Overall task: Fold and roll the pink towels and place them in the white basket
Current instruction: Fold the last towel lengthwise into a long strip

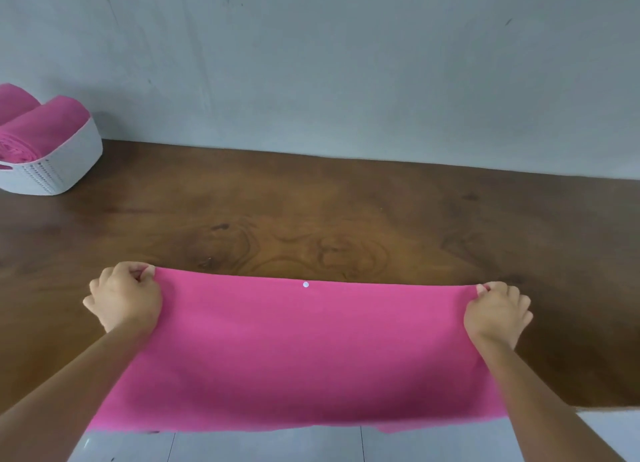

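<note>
The pink towel (304, 350) looks soft, light and floppy, so the corners are the place to take it. The left hand (124, 299) and right hand (498, 312) each pinch a far corner. It lies spread on the table (346, 219), long axis 9 to 3 o'clock, its near edge seemingly hanging off. The white basket (69, 163) sits at 10 o'clock.

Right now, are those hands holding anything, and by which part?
Yes, both hold one pink towel. The left hand pinches its far left corner, and the right hand pinches its far right corner.
</note>
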Demonstrator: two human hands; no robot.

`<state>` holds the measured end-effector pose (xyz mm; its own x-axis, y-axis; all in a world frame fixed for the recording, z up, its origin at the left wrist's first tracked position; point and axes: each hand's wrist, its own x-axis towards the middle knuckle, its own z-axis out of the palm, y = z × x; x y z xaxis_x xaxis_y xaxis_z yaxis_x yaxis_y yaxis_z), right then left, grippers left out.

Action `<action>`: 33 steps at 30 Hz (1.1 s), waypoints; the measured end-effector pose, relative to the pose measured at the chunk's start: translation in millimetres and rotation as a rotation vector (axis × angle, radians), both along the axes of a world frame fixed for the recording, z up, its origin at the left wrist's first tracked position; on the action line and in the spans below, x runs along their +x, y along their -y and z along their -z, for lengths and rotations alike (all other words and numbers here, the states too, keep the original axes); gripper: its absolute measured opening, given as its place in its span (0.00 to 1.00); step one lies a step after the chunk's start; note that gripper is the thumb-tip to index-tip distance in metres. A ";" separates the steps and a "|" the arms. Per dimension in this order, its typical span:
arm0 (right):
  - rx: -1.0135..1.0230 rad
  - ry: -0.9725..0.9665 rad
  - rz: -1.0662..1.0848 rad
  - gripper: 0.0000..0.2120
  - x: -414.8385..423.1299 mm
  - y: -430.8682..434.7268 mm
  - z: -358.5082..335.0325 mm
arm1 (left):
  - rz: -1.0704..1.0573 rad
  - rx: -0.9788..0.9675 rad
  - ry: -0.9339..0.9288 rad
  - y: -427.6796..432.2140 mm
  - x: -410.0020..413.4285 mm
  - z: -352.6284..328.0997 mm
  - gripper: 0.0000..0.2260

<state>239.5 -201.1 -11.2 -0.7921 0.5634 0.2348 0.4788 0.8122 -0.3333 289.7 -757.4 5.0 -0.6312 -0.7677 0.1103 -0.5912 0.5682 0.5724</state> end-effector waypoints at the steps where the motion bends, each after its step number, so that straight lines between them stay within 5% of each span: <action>1: -0.001 0.000 0.006 0.10 -6.8 -0.3 0.4 | 0.000 0.000 -0.002 -0.2 -8.2 -0.7 0.07; 33: 0.007 -0.030 -0.084 0.09 -321.2 -7.0 -2.8 | 0.018 -0.073 -0.050 4.1 -309.3 16.2 0.05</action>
<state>-81.7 -194.1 -8.4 -0.8288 0.4938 0.2630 0.3992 0.8513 -0.3404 -19.6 -761.5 -11.2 -0.6372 -0.7450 0.1974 -0.5519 0.6198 0.5580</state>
